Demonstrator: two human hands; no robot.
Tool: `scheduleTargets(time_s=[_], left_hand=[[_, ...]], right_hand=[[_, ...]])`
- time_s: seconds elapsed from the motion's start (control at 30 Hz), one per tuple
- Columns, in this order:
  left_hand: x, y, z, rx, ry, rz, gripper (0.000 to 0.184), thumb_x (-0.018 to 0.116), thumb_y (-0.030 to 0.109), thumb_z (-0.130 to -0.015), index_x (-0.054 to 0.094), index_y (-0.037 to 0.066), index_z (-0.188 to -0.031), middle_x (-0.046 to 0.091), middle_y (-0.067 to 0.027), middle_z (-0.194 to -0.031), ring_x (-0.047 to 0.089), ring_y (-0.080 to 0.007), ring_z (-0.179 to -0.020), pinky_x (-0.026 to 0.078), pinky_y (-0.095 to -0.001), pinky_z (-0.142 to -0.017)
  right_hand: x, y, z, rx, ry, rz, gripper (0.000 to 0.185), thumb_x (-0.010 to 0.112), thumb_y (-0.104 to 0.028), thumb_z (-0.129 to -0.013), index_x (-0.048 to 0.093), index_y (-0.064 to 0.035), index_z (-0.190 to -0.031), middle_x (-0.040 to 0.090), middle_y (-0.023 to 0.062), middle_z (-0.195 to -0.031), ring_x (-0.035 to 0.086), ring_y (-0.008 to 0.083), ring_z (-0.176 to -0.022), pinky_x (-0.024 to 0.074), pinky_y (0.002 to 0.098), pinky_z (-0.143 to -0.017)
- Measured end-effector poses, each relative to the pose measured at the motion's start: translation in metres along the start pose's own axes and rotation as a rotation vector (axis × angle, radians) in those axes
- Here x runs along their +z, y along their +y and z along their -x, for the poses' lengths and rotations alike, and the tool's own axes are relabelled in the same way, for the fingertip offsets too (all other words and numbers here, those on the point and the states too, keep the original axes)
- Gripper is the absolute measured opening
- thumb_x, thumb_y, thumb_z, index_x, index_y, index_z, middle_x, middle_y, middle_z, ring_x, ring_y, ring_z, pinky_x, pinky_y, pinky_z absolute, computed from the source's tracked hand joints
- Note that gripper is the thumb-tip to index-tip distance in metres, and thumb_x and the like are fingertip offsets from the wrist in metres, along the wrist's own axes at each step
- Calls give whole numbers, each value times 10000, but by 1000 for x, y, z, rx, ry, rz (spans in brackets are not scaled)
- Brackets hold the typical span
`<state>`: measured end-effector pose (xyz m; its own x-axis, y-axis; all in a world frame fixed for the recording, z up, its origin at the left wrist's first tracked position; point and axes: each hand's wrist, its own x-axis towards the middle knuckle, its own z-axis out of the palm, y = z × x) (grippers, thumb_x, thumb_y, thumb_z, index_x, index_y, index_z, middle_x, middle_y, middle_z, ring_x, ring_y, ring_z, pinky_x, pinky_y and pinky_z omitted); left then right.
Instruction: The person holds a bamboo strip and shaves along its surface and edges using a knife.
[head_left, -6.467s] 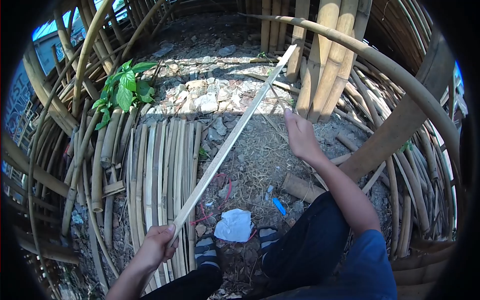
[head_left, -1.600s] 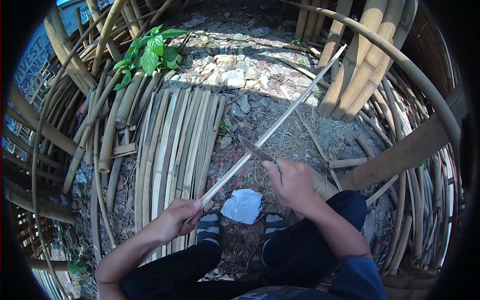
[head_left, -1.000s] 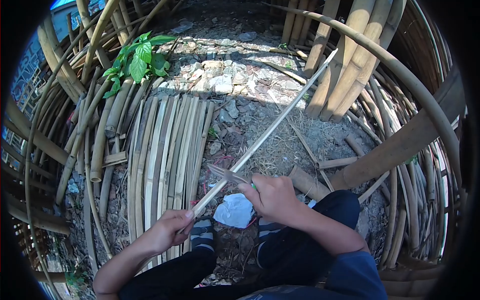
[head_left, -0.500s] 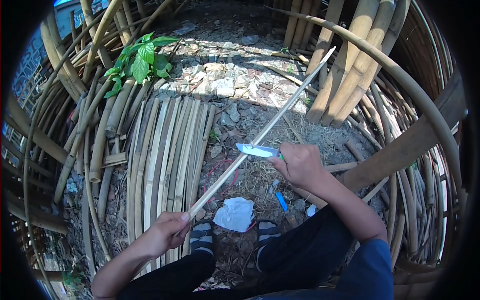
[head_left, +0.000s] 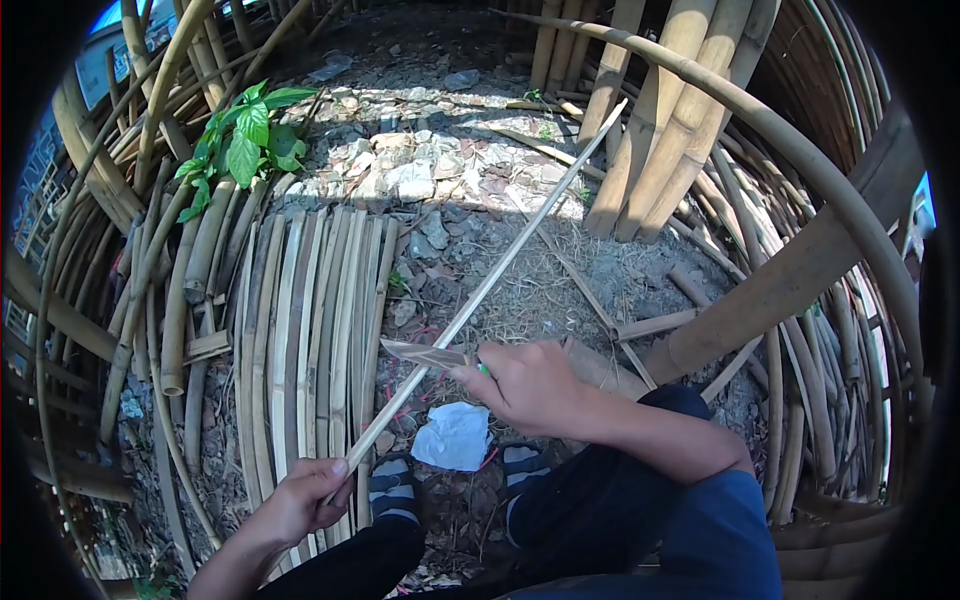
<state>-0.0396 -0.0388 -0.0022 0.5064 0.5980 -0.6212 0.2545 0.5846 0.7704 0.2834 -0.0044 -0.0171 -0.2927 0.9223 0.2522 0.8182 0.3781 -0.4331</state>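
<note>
A long pale bamboo strip (head_left: 505, 262) slants from lower left to upper right in front of me. My left hand (head_left: 312, 497) is closed around its lower end, thumb on top. In my right hand (head_left: 530, 385) I grip a knife (head_left: 425, 354), its handle mostly hidden by my fingers with a bit of green showing. The blade lies across the strip, touching it some way above my left hand. To the left, a row of split bamboo slats (head_left: 310, 350) lies side by side, running under my left forearm.
A crumpled white sheet (head_left: 452, 436) lies on the ground by my feet. Thick bamboo poles (head_left: 675, 130) stand at upper right, and a large pole (head_left: 790, 270) slants across the right side. A green leafy plant (head_left: 245, 140) grows at upper left. Stones (head_left: 410, 170) cover the ground ahead.
My right hand and the knife have moved down and left along the bamboo strip, closer to my left hand. My left hand still grips the lower end. The view has shifted slightly.
</note>
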Motion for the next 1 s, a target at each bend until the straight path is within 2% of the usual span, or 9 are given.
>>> scheduleTargets(time_s=[0.07, 0.13, 0.2, 0.27, 0.63, 0.7, 0.83, 0.97, 1.0], left_hand=[[-2, -4, 1, 17, 10, 33, 509, 450, 427, -1037, 462, 56, -689, 304, 21, -505, 263, -89, -416, 180, -269, -413], [-4, -4, 3, 18, 6, 25, 503, 456, 417, -1035, 461, 54, -687, 311, 18, -508, 263, -92, -415, 180, -273, -413], [-4, -4, 4, 17, -3, 22, 497, 463, 406, -1033, 461, 52, -685, 317, 14, -511, 264, -95, -414, 180, -276, -412], [-1, -5, 3, 20, 34, -6, 491, 471, 395, -1030, 459, 50, -680, 318, 13, -511, 271, -98, -414, 183, -283, -414], [-2, -12, -1, -18, 50, -39, 499, 457, 394, -1033, 475, 48, -675, 362, 0, -504, 299, -99, -420, 204, -285, -424], [-2, -12, -1, -7, 63, -77, 499, 453, 394, -1035, 480, 47, -676, 367, -1, -501, 305, -96, -419, 202, -283, -420], [-1, -13, -3, -35, 73, -65, 499, 450, 394, -1036, 483, 47, -679, 362, 1, -498, 308, -96, -410, 199, -284, -412], [0, -11, -1, -42, 43, -40, 499, 445, 387, -1038, 472, 46, -676, 343, 3, -488, 295, -106, -398, 195, -288, -403], [2, -8, 1, -32, 59, -53, 500, 444, 388, -1038, 466, 47, -673, 335, 4, -484, 290, -109, -396, 193, -289, -402]], right_hand=[[-3, 7, -3, -16, 8, 8, 500, 497, -434, -1011, 622, -29, -747, 622, 188, -593, 651, 393, -573, 519, 496, -556], [-18, 33, -14, 110, 99, 21, 481, 520, -382, -1014, 573, -22, -700, 582, 194, -587, 609, 405, -557, 470, 503, -545], [-25, 54, -17, 152, 153, 20, 505, 501, -406, -1020, 568, -27, -692, 581, 189, -585, 608, 401, -556, 463, 515, -549], [-27, 68, -15, 37, 148, 188, 530, 483, -436, -1022, 577, -27, -698, 578, 188, -584, 607, 400, -561, 461, 514, -553], [-55, 145, -31, 328, 218, 325, 584, 428, -498, -1023, 645, -23, -760, 626, 233, -660, 639, 445, -673, 482, 545, -623], [-57, 157, -33, 371, 250, 377, 612, 391, -519, -1028, 667, -27, -791, 658, 227, -687, 665, 430, -688, 514, 532, -630], [-63, 161, -35, 407, 167, 401, 615, 377, -527, -1029, 674, -20, -844, 663, 244, -716, 672, 438, -750, 517, 541, -676], [-60, 145, -29, 408, 232, 302, 618, 382, -531, -1027, 675, -30, -813, 661, 219, -682, 671, 424, -706, 519, 530, -646], [-56, 133, -22, 267, 159, 361, 628, 383, -536, -1026, 673, -36, -780, 658, 203, -662, 669, 415, -681, 518, 525, -628]])
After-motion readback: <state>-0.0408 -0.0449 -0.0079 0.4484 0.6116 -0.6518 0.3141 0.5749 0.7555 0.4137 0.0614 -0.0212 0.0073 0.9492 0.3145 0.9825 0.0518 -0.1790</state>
